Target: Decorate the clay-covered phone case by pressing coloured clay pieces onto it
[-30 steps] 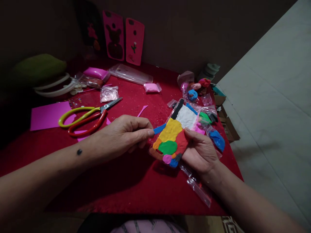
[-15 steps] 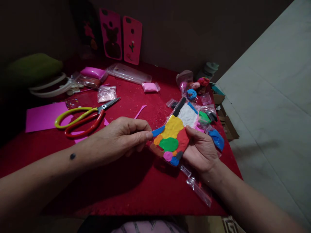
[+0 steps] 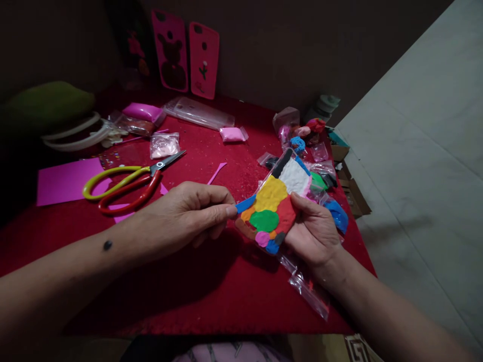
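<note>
My right hand grips a clear phone case by its right edge, thumb on the front and fingers behind. Patches of coloured clay cover the case: yellow, white, red, green, black, pink, brown and blue. Between thumb and forefinger, my left hand pinches a flat blue modelling tool. Its far end touches the case's left side, beside the yellow clay. Scissors with one yellow and one red handle lie left of my left hand, blades slightly apart.
Two decorated phone cases lean against the back wall. Clear cases and a pink clay packet lie behind my hands. Pink sheet is at left. Bagged clay crowds the red table's right edge.
The phone case has tilted slightly and its lower end has risen a little. The blue tool stays pinched against its left side. The whole view has shifted slightly.
</note>
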`<action>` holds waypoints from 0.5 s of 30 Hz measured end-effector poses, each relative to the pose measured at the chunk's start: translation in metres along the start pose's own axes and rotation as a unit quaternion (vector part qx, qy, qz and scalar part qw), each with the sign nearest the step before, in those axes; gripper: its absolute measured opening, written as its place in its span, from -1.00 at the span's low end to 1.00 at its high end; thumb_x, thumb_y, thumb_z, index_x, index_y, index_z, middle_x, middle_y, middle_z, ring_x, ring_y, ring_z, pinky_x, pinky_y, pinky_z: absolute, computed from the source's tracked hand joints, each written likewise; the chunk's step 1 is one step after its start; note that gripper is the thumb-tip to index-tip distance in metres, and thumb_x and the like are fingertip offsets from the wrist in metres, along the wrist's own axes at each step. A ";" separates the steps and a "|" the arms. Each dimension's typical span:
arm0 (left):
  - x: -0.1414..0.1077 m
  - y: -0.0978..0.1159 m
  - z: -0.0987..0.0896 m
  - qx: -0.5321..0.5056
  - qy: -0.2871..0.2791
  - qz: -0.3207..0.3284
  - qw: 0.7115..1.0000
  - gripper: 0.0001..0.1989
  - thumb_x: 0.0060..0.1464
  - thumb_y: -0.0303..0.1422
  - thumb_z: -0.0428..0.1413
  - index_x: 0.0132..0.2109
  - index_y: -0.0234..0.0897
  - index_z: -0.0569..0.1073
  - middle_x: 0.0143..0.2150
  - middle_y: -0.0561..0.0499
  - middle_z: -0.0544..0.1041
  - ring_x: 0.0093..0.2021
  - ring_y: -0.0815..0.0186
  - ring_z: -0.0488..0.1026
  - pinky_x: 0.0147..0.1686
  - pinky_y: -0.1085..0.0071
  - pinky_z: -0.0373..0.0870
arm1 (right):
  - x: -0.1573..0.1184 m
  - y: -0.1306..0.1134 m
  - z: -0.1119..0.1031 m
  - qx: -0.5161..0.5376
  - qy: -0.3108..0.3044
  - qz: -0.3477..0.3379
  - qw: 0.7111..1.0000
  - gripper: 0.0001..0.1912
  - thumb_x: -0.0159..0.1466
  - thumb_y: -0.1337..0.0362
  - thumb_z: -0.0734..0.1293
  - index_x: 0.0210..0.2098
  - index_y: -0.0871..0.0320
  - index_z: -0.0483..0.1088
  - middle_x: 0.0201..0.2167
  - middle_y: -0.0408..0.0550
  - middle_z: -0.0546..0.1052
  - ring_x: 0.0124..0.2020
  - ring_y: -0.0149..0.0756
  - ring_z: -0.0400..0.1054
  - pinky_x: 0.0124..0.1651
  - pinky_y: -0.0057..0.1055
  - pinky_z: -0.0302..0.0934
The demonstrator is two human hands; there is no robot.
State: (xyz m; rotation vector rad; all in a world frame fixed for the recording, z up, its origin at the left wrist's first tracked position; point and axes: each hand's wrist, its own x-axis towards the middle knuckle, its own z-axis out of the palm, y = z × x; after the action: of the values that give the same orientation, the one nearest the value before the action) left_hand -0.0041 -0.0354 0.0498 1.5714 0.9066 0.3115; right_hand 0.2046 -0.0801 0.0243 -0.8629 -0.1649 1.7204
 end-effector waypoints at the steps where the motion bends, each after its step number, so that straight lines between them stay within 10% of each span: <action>1: 0.000 0.000 0.000 -0.005 0.003 -0.001 1.000 -0.69 0.17 -0.20 0.04 -0.46 -0.28 0.35 -0.61 0.14 0.35 -0.65 0.51 0.21 -0.68 0.61 0.12 | 0.000 0.000 0.000 -0.004 0.001 -0.003 1.000 -0.73 0.15 0.36 0.27 -0.17 0.31 0.47 -0.08 0.12 0.57 0.16 -0.10 0.33 0.33 -0.05 0.05; 10: 0.001 -0.001 -0.003 0.001 0.003 -0.020 1.000 -0.66 0.16 -0.14 0.05 -0.47 -0.27 0.33 -0.60 0.12 0.40 -0.67 0.49 0.25 -0.67 0.58 0.17 | 0.001 -0.001 0.001 0.012 0.016 -0.012 1.000 -0.76 0.18 0.38 0.26 -0.20 0.30 0.48 -0.16 0.06 0.60 0.09 -0.15 0.38 0.31 -0.11 0.09; 15: 0.009 -0.010 -0.007 0.104 0.119 0.011 0.987 -0.74 0.17 -0.13 0.00 -0.33 -0.22 0.36 -0.57 0.11 0.38 -0.62 0.43 0.25 -0.62 0.51 0.16 | 0.001 -0.001 -0.001 0.006 -0.005 -0.016 1.000 -0.79 0.17 0.35 0.29 -0.23 0.26 0.48 -0.16 0.07 0.59 0.14 -0.13 0.34 0.34 -0.05 0.02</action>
State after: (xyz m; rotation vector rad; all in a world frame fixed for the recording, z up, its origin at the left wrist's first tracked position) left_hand -0.0063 -0.0248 0.0397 1.7631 1.1365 0.4383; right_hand 0.2059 -0.0791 0.0242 -0.8392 -0.1750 1.6941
